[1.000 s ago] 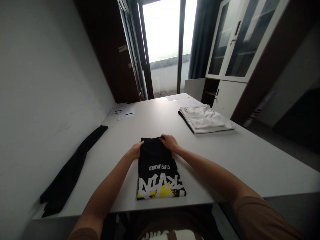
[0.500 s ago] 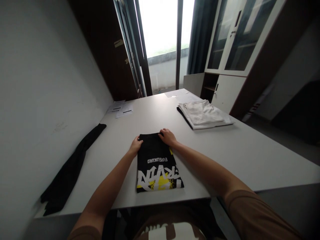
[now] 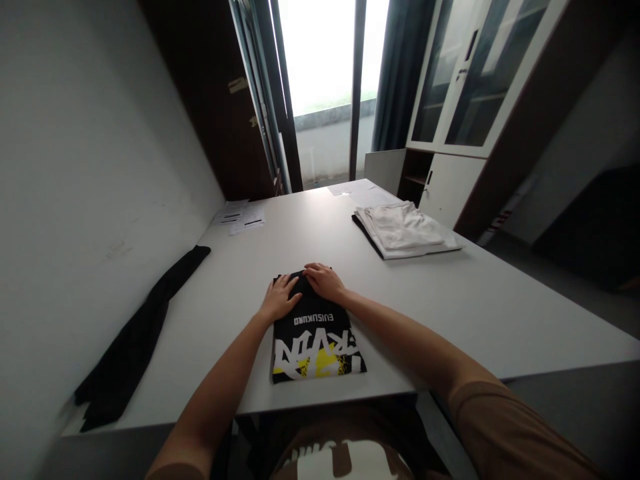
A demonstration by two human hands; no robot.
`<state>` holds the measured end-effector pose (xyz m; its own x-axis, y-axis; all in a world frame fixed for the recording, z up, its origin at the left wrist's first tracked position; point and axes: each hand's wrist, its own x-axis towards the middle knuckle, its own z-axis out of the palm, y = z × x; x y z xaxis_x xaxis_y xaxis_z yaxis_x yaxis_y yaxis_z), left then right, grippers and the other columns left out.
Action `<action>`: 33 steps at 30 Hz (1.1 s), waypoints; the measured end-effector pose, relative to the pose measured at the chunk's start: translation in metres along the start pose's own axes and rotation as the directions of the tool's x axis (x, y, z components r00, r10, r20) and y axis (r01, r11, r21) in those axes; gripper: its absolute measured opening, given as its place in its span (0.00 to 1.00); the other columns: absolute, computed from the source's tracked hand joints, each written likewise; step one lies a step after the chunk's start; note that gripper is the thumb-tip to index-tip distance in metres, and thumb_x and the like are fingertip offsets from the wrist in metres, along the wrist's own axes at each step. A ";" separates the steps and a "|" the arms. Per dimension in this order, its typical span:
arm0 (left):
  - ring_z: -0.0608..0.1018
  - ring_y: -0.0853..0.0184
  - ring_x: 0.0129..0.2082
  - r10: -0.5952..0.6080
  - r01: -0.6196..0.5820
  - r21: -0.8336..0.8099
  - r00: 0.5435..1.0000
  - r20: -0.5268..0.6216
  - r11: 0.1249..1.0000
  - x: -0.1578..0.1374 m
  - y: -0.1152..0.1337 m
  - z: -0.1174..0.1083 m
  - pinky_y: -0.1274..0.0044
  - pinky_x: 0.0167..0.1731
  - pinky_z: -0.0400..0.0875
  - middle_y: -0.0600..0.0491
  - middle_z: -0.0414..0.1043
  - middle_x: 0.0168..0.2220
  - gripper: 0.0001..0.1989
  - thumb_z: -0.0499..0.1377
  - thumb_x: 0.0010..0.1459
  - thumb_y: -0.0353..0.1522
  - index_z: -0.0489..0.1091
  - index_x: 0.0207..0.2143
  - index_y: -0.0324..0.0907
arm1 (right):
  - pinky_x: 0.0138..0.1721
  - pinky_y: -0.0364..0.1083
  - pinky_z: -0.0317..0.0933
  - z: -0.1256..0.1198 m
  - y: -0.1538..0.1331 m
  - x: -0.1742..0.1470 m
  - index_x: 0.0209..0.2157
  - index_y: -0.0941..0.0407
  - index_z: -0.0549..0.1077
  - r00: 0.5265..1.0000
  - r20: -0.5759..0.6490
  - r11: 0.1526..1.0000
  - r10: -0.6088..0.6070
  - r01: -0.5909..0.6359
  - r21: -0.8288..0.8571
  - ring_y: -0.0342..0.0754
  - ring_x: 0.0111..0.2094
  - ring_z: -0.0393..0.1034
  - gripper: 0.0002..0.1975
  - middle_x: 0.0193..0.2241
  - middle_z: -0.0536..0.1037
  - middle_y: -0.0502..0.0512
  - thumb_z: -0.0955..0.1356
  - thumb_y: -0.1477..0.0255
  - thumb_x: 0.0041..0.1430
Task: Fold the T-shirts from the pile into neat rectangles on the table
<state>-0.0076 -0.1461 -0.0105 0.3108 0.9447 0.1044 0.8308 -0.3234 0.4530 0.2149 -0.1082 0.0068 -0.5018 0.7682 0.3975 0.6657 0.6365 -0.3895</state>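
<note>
A black T-shirt (image 3: 320, 353) with white and yellow lettering lies folded into a rectangle near the front edge of the table. My left hand (image 3: 281, 298) rests flat on its upper left part, fingers spread. Across the upper right of the same shirt lies my right hand (image 3: 324, 281), palm down with the fingers stretched out toward the left one. Neither hand grips the cloth; both press on its top. The far edge of the shirt is partly hidden under the fingers.
Along the wall on the left lies a long black garment (image 3: 145, 327). A stack of folded white clothes (image 3: 405, 228) with a dark layer beneath sits at the back right of the white table (image 3: 300, 227). Paper sheets (image 3: 243, 217) lie at the far left.
Both hands have moved from the shirt's far corners inward onto its top. The left hand has let go of the corner and flattened; the right has slid left. The shirt stays in place.
</note>
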 end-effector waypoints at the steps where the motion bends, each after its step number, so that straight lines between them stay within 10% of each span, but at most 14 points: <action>1: 0.48 0.51 0.73 -0.034 0.034 0.001 0.999 0.014 0.999 0.001 -0.003 0.001 0.56 0.69 0.34 0.47 0.49 0.73 0.31 0.56 0.66 0.45 0.59 0.69 0.49 | 0.61 0.50 0.55 0.001 0.000 0.000 0.53 0.53 0.76 0.999 0.038 1.000 0.003 -0.003 0.004 0.51 0.58 0.67 0.15 0.57 0.75 0.58 0.62 0.72 0.70; 15: 0.47 0.46 0.73 -0.163 0.161 -0.028 0.984 -0.071 0.987 0.007 -0.031 0.004 0.54 0.68 0.31 0.44 0.50 0.72 0.32 0.52 0.66 0.51 0.62 0.67 0.48 | 0.69 0.59 0.43 0.006 0.013 -0.003 0.60 0.49 0.72 0.990 0.133 0.998 0.049 -0.044 -0.045 0.54 0.64 0.62 0.21 0.61 0.72 0.57 0.63 0.65 0.69; 21: 0.45 0.49 0.73 -0.133 0.134 0.017 0.989 -0.064 0.991 0.001 -0.034 -0.008 0.55 0.68 0.33 0.43 0.46 0.73 0.32 0.53 0.66 0.47 0.60 0.68 0.46 | 0.67 0.64 0.39 0.010 0.019 -0.002 0.64 0.51 0.68 0.938 0.152 0.940 0.312 -0.282 -0.189 0.62 0.72 0.43 0.28 0.70 0.56 0.64 0.62 0.54 0.69; 27: 0.52 0.52 0.72 -0.040 0.044 0.040 0.994 -0.098 0.998 -0.003 -0.014 -0.004 0.61 0.70 0.39 0.46 0.52 0.72 0.31 0.54 0.66 0.45 0.62 0.68 0.45 | 0.59 0.53 0.53 0.003 0.018 -0.003 0.65 0.54 0.65 0.937 -0.042 0.907 0.347 -0.347 -0.238 0.59 0.60 0.62 0.27 0.60 0.69 0.66 0.62 0.58 0.69; 33: 0.65 0.54 0.64 -0.193 0.237 0.243 0.962 -0.191 0.941 -0.004 -0.013 -0.012 0.66 0.64 0.56 0.42 0.65 0.65 0.28 0.52 0.68 0.44 0.65 0.65 0.41 | 0.54 0.53 0.55 -0.009 0.010 -0.004 0.58 0.55 0.70 0.919 -0.076 0.844 0.387 -0.386 -0.373 0.59 0.54 0.64 0.21 0.51 0.73 0.65 0.63 0.59 0.69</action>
<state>-0.0250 -0.1447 -0.0058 0.0505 0.9820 0.1822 0.9673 -0.0935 0.2359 0.2283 -0.1062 0.0085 -0.1620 0.9469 0.2776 0.9614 0.2149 -0.1720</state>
